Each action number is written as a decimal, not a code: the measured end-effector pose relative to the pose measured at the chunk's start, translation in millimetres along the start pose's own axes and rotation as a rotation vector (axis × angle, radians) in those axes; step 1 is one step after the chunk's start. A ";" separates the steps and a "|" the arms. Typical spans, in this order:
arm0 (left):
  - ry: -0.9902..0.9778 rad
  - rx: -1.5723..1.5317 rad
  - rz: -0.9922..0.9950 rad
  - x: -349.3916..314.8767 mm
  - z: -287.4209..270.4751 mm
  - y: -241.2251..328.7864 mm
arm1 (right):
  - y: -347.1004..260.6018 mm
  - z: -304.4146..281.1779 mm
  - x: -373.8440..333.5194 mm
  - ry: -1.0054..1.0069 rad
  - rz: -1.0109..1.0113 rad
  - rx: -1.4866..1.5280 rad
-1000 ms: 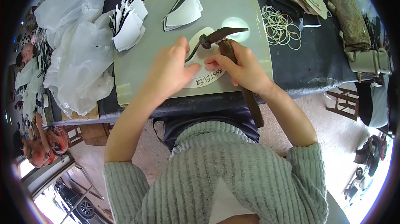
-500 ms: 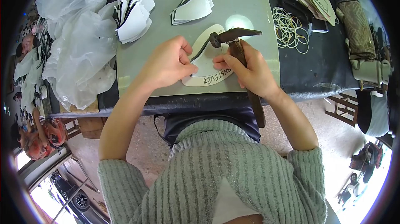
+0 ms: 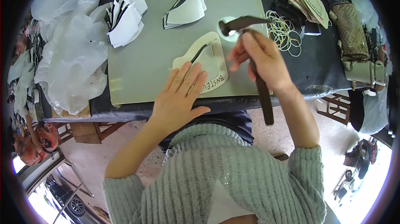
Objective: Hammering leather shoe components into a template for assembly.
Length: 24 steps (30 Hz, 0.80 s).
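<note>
A cream curved template board (image 3: pixel 193 54) with dark lettering lies near the front of the grey work mat (image 3: pixel 141 63). Set in it is a white piece (image 3: pixel 211 66) with a black curved strip (image 3: pixel 201 52) along its left edge. My left hand (image 3: pixel 180 90) lies flat on the board's lower left part, fingers stretched out, hiding that part. My right hand (image 3: pixel 260 59) is raised just right of the board. It grips a hammer (image 3: pixel 264 99) by its dark handle, the head (image 3: pixel 241 24) pointing up above the mat.
Stacks of white, black-edged pieces (image 3: pixel 127 21) (image 3: pixel 186 10) sit at the mat's back left. Translucent plastic bags (image 3: pixel 68 53) fill the left side. Pale cords (image 3: pixel 285 32), more cream templates (image 3: pixel 306 1) and a patterned roll (image 3: pixel 352 30) lie on the right.
My left hand has gone from pinching at the strip to lying flat on the board. My right hand has lifted off the board and moved right with the hammer.
</note>
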State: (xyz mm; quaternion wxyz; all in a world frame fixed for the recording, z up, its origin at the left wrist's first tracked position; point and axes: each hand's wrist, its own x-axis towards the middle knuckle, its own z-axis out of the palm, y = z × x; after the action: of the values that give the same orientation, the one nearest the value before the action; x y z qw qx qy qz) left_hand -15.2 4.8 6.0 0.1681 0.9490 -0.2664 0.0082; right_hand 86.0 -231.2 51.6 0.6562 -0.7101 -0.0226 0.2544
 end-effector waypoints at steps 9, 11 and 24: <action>-0.034 -0.022 0.114 4.8 -14.4 -16.7 | -27.6 2.6 -3.8 0.002 -0.493 -1.111; 0.006 -0.041 0.104 10.8 -12.4 -17.4 | -13.7 7.1 -0.7 -0.049 -0.551 -1.213; 0.410 -0.225 -0.215 48.6 8.3 -11.0 | -11.7 10.2 0.4 -0.173 -0.249 -1.375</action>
State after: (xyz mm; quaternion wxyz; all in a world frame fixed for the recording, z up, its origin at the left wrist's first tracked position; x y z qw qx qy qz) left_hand 31.5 -13.5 -0.2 0.3232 0.9257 -0.1235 0.1529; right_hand 85.9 -220.1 62.4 0.0784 -0.9332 -0.3114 0.1611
